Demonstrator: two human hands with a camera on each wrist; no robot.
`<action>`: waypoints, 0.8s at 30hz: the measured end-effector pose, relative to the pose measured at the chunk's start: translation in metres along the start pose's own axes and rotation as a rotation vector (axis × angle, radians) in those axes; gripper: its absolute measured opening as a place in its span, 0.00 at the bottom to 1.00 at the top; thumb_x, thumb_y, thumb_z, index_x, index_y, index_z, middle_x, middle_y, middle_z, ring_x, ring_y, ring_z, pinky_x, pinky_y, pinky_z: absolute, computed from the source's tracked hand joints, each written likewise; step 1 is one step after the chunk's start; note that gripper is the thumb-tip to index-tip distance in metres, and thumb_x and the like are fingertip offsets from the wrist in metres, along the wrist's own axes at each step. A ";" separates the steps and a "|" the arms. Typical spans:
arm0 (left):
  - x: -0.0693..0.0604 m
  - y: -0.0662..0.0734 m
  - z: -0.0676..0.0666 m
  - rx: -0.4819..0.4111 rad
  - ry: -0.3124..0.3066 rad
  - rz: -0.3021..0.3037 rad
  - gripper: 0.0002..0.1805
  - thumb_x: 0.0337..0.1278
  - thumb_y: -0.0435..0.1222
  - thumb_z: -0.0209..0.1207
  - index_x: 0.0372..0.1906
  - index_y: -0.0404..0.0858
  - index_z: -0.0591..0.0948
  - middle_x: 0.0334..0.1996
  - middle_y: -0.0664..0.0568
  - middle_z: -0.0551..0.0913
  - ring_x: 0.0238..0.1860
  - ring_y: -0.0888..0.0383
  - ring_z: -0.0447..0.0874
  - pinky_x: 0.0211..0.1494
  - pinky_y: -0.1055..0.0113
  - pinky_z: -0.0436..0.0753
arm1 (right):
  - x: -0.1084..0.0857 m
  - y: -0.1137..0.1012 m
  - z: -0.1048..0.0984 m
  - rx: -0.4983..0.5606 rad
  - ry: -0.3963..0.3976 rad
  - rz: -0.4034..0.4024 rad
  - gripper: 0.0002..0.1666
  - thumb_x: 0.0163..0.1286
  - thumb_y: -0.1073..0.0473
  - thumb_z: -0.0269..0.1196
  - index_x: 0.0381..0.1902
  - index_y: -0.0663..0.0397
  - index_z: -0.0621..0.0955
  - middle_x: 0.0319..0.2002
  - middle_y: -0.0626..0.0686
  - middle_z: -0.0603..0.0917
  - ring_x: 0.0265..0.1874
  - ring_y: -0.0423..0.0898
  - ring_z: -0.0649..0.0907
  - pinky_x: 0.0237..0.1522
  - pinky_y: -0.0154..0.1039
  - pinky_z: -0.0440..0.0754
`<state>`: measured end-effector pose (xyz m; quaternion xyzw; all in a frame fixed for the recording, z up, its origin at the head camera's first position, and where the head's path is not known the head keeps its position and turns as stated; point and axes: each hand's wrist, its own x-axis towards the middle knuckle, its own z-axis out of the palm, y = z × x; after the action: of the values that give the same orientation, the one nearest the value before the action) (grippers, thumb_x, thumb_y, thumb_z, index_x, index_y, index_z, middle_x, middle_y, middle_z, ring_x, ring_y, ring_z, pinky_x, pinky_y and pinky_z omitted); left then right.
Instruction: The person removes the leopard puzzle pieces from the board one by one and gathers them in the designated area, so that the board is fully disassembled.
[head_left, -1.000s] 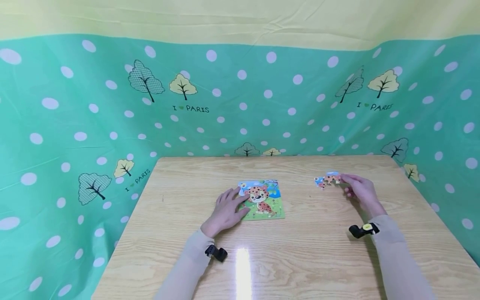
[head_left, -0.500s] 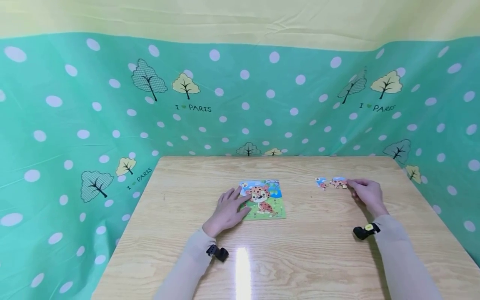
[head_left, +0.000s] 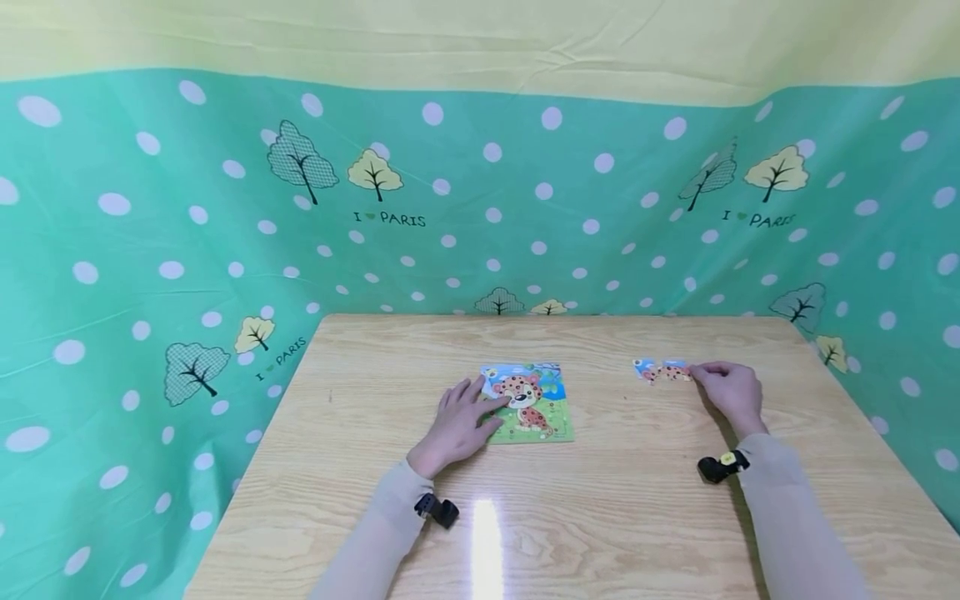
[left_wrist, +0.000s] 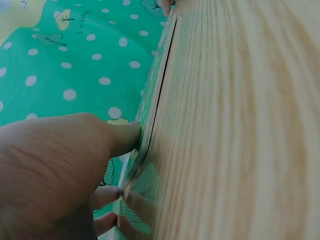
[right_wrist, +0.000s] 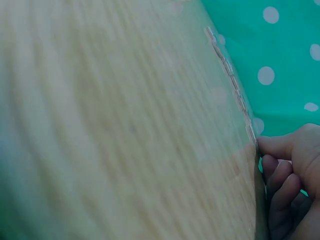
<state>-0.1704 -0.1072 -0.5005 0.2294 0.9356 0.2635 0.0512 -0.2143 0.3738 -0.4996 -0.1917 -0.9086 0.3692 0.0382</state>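
A square picture board (head_left: 534, 423) with a cartoon leopard lies flat on the table. My left hand (head_left: 457, 423) rests on its left side with the fingers spread, the index finger reaching over the leopard's face. In the left wrist view the thumb of my left hand (left_wrist: 65, 160) lies on the board's edge (left_wrist: 150, 125). Further right, joined puzzle pieces (head_left: 672, 372) with leopard spots lie beside a smaller blue piece (head_left: 642, 365); whether the two touch I cannot tell. My right hand (head_left: 729, 395) pinches the right end of the spotted pieces, its other fingers curled, and the row of pieces (right_wrist: 232, 82) looks thin, edge-on, in the right wrist view.
The wooden table (head_left: 600, 500) has a bright light reflection (head_left: 486, 542) near its front. A green dotted curtain (head_left: 525, 192) hangs behind the table and along both sides. Each wrist wears a black strap with a small device.
The spotted pieces were tilted in my right hand, then moved right and came down flat; now they have slid slightly left towards the blue piece. My left hand has stayed on the board.
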 end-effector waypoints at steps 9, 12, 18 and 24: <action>0.002 -0.005 0.001 -0.030 0.017 0.006 0.25 0.81 0.49 0.54 0.76 0.52 0.77 0.85 0.35 0.54 0.84 0.28 0.49 0.83 0.26 0.46 | 0.001 0.002 -0.002 0.086 0.016 0.008 0.38 0.80 0.37 0.58 0.66 0.67 0.81 0.66 0.72 0.81 0.65 0.67 0.79 0.58 0.56 0.79; 0.003 -0.006 0.002 -0.035 0.016 0.000 0.25 0.81 0.50 0.53 0.76 0.52 0.77 0.86 0.35 0.54 0.85 0.29 0.48 0.84 0.26 0.45 | 0.001 0.004 -0.005 0.122 -0.011 0.007 0.40 0.79 0.35 0.59 0.67 0.66 0.81 0.59 0.68 0.85 0.55 0.60 0.83 0.47 0.44 0.80; 0.000 -0.001 -0.002 -0.018 -0.015 -0.011 0.25 0.82 0.49 0.52 0.76 0.52 0.76 0.85 0.35 0.54 0.85 0.29 0.48 0.84 0.27 0.46 | -0.001 0.002 -0.014 0.311 -0.116 0.064 0.43 0.78 0.34 0.61 0.73 0.63 0.75 0.29 0.39 0.80 0.25 0.36 0.77 0.27 0.32 0.79; -0.002 0.000 0.000 -0.025 -0.008 -0.012 0.24 0.82 0.49 0.53 0.76 0.52 0.77 0.85 0.35 0.55 0.84 0.29 0.49 0.84 0.27 0.47 | -0.013 -0.016 -0.008 0.373 -0.107 0.060 0.40 0.77 0.37 0.64 0.71 0.62 0.77 0.32 0.38 0.82 0.25 0.34 0.77 0.27 0.31 0.80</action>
<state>-0.1683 -0.1082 -0.5000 0.2239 0.9334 0.2740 0.0593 -0.2053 0.3637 -0.4821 -0.1883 -0.8190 0.5419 0.0136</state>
